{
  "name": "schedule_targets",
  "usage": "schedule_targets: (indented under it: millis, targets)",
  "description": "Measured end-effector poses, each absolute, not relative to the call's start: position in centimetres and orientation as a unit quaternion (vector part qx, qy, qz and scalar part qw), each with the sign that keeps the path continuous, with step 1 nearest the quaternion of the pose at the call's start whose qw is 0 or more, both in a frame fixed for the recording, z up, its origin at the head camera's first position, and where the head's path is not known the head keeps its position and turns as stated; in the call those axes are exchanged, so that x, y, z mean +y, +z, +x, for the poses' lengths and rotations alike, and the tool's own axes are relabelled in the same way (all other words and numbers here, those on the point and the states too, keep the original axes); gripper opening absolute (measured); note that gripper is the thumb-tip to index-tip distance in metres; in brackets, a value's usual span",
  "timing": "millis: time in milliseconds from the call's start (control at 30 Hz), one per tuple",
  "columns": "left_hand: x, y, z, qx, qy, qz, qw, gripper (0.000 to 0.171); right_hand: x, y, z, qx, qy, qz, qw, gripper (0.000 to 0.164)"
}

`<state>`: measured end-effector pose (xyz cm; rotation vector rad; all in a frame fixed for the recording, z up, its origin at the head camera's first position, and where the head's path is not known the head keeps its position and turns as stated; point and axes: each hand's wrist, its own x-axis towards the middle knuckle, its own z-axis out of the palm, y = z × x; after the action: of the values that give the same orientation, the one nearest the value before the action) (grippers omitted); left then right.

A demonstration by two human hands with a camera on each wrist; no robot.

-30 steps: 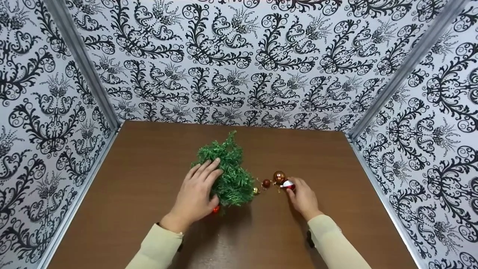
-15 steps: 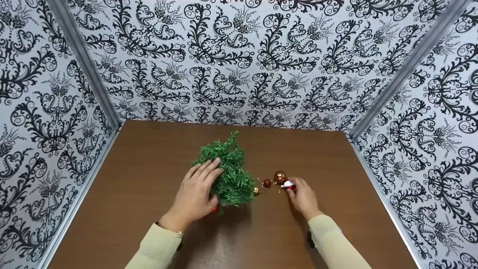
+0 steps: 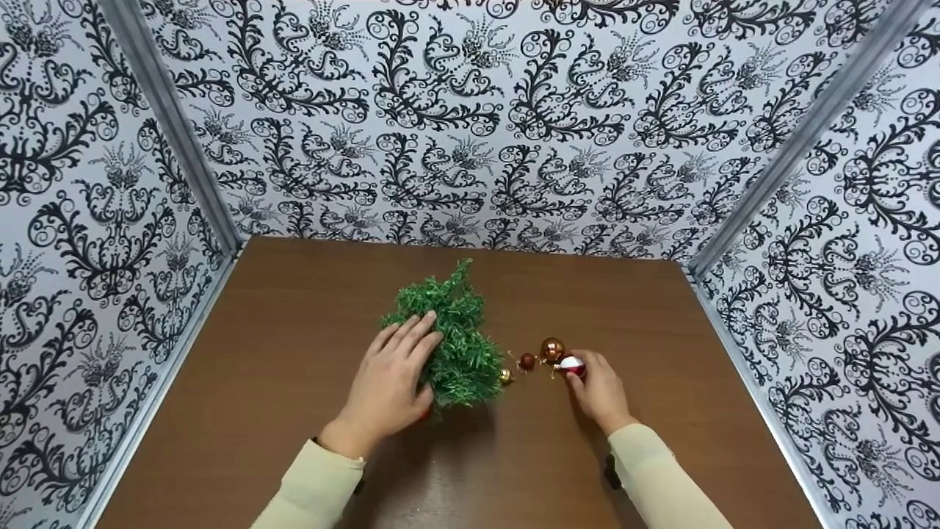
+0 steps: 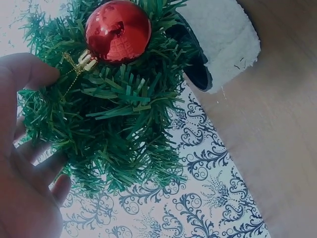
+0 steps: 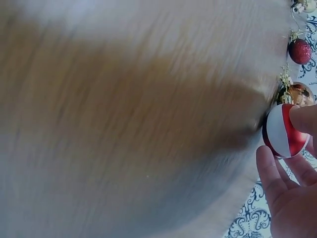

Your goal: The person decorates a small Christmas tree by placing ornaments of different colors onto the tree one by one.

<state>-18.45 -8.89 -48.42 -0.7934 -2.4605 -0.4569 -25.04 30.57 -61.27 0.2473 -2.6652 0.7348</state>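
A small green artificial Christmas tree (image 3: pixel 459 353) stands tilted near the middle of the table. My left hand (image 3: pixel 393 378) holds its left side, fingers over the branches and thumb near a red bauble (image 4: pixel 119 32), which hangs on the tree. In the left wrist view the tree's white fluffy base (image 4: pixel 228 42) is visible too. To the right, my right hand (image 3: pixel 601 389) pinches a red and white bauble (image 5: pixel 285 131) between thumb and fingers, at table height. Just behind it lies a shiny copper bauble (image 3: pixel 552 349).
A small dark red bauble (image 3: pixel 526 361) and a small gold bauble (image 3: pixel 506 375) lie between the tree and the right hand. Patterned panels (image 3: pixel 455 125) wall in the brown table (image 3: pixel 316 294) at the back and both sides.
Both hands keep their hold with almost no movement. The whole scene drifts slightly right in the head view, and the red bauble by my left thumb becomes more covered.
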Motion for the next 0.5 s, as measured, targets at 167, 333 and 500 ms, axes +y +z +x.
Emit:
schedule_targets:
  millis: [167, 333, 500]
  targets:
    - [-8.8, -48.4, -18.3, -0.907, -0.166, -0.292, 0.252, 0.067, 30.7, -61.2, -24.6, -0.944, 0.272, 0.065, 0.177, 0.040]
    - [-8.8, -48.4, -18.3, -0.906, -0.166, -0.293, 0.256, 0.068, 30.9, -60.6, -24.1, -0.942, 0.275, 0.062, 0.179, 0.040]
    - [-8.9, -48.3, -18.2, -0.910, -0.163, -0.286, 0.251, 0.067, 30.5, -58.8, -23.4, -0.936, 0.291, 0.072, 0.184, 0.039]
